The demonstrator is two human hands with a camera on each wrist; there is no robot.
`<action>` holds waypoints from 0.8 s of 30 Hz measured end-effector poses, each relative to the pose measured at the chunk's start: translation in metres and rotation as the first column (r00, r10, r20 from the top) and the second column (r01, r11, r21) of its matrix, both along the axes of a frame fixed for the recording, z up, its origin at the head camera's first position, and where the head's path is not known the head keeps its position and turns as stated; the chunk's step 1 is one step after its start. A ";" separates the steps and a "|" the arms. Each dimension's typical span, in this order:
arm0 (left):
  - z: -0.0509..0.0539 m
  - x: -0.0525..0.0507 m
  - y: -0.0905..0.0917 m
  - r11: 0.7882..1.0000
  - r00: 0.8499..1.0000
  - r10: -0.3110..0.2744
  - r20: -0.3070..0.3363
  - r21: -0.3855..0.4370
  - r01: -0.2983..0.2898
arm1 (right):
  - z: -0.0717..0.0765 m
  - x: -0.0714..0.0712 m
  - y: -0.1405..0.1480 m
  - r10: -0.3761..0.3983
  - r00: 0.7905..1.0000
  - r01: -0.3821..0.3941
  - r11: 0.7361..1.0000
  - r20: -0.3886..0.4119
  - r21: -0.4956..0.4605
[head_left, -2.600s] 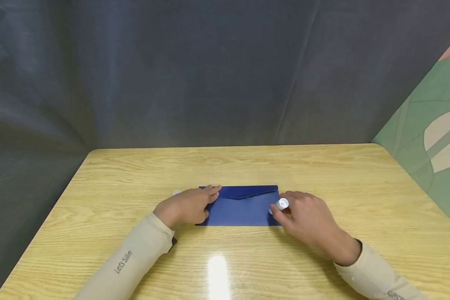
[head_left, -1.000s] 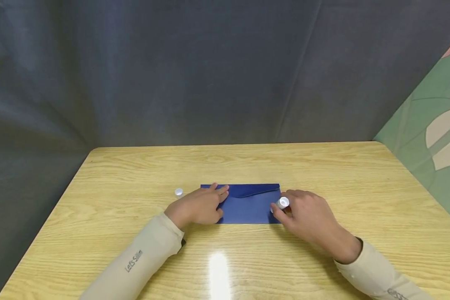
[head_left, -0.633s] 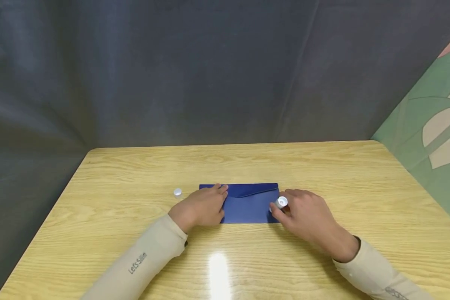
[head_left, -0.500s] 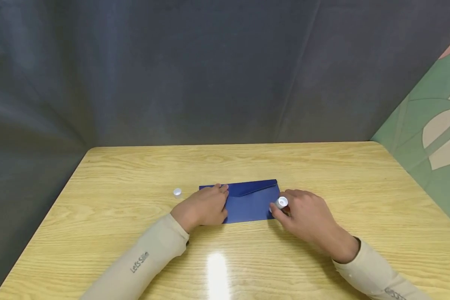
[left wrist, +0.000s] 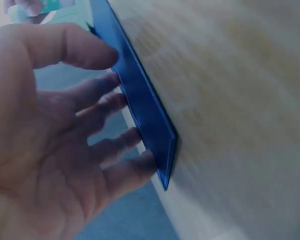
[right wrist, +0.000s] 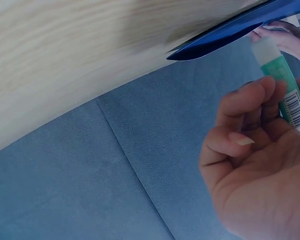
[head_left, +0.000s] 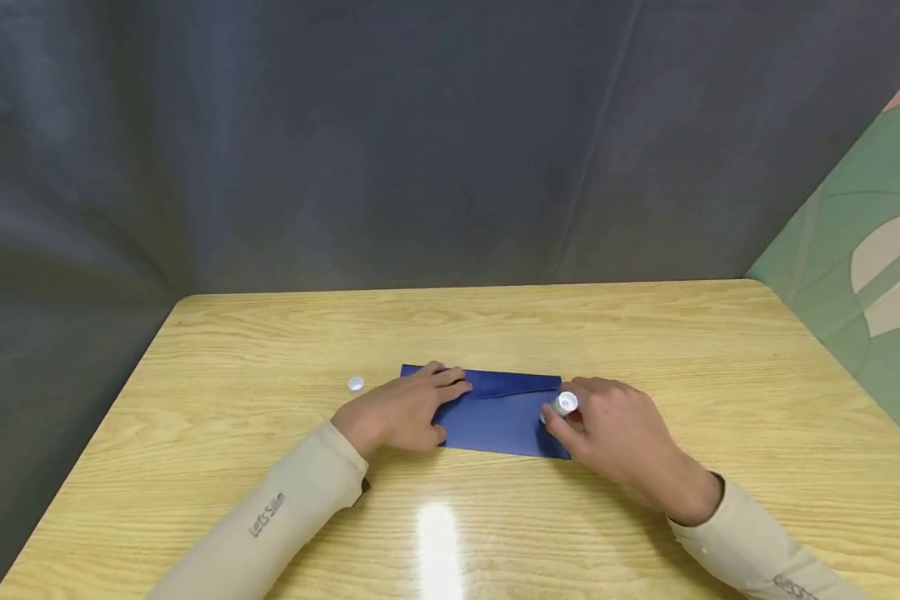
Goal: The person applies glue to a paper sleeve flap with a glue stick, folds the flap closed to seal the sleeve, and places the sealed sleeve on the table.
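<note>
A dark blue envelope [head_left: 498, 427] lies in the middle of the table, its flap folded down on the far side and its right end angled slightly toward me. My left hand [head_left: 405, 410] rests over its left part with the fingers spread; in the left wrist view the fingertips and thumb meet the envelope [left wrist: 149, 107]. At the envelope's right end, my right hand [head_left: 621, 433] holds a glue stick [head_left: 565, 405] between thumb and curled fingers. The right wrist view shows this glue stick [right wrist: 282, 75] with a green label and barcode, its whitish end near the envelope.
A small white cap [head_left: 356, 384] stands on the wooden table [head_left: 270, 342], left of the envelope and close to my left wrist. Behind the table hangs a dark grey curtain [head_left: 420, 150]. A leaf-patterned panel [head_left: 855, 242] borders the right side.
The envelope has turned: half a second ago its right end pointed away from me, now toward me. My left fingers have spread wider. The right hand keeps the glue stick in nearly the same place.
</note>
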State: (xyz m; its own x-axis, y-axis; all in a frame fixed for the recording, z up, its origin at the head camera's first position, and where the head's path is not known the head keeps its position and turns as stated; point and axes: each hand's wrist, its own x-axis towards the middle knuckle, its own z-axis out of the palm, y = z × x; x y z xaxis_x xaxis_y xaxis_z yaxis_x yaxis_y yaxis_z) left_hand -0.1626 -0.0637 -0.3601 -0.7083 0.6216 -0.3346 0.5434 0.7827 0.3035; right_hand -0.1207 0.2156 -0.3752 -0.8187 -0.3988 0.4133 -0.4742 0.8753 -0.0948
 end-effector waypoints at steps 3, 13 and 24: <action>0.002 0.000 0.001 1.000 1.000 -0.005 -0.017 -0.009 0.005 | 0.002 0.001 -0.001 -0.010 1.000 0.010 1.000 0.009 -0.003; 0.003 0.005 0.006 0.998 1.000 0.020 -0.007 -0.061 -0.020 | 0.004 0.001 -0.001 -0.006 1.000 0.006 1.000 0.009 0.007; 0.000 0.010 0.017 0.990 1.000 0.007 -0.014 -0.141 -0.009 | 0.001 0.002 -0.001 -0.002 1.000 0.002 1.000 0.013 0.016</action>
